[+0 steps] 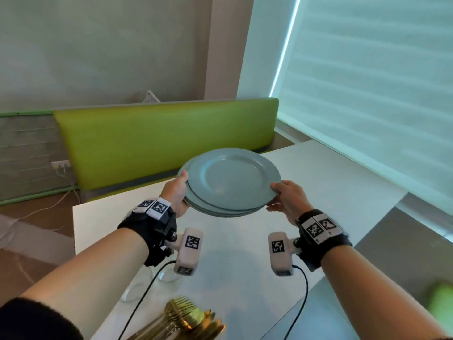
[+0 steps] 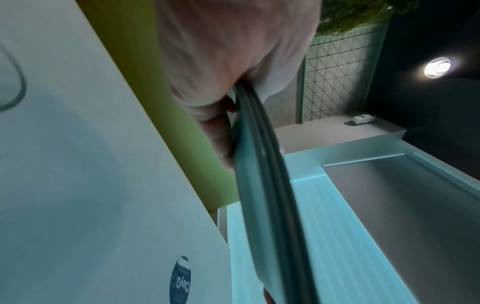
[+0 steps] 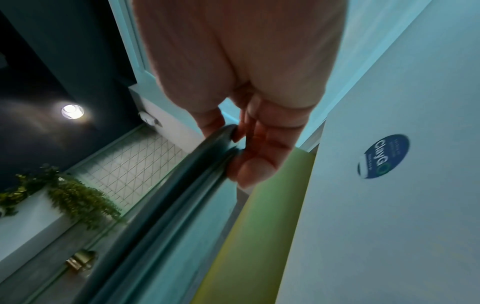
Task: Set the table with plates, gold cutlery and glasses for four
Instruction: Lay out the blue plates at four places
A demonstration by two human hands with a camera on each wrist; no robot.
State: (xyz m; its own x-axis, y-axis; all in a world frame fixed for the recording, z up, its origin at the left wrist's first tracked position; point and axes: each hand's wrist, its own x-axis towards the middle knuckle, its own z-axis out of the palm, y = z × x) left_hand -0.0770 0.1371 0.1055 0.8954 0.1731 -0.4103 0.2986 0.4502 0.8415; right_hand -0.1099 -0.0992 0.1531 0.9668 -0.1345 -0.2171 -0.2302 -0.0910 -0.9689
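A stack of grey-blue plates [image 1: 230,182] hangs in the air above the white table [image 1: 318,182]. My left hand [image 1: 177,192] grips the stack's left rim, thumb on top and fingers underneath. My right hand [image 1: 285,197] grips the right rim the same way. In the left wrist view the plates [image 2: 262,164] show edge-on, pinched by that hand [image 2: 223,86]. The right wrist view shows the plate rims [image 3: 182,185] between thumb and fingers [image 3: 257,156]. A bundle of gold cutlery [image 1: 188,320] lies on the table's near edge, below my arms.
A green padded bench [image 1: 161,136] runs along the table's far side. A window with a white blind [image 1: 367,82] is on the right. A round blue sticker [image 3: 384,156] marks the tabletop. Clear glass shapes [image 1: 137,288] sit on the table near my left forearm.
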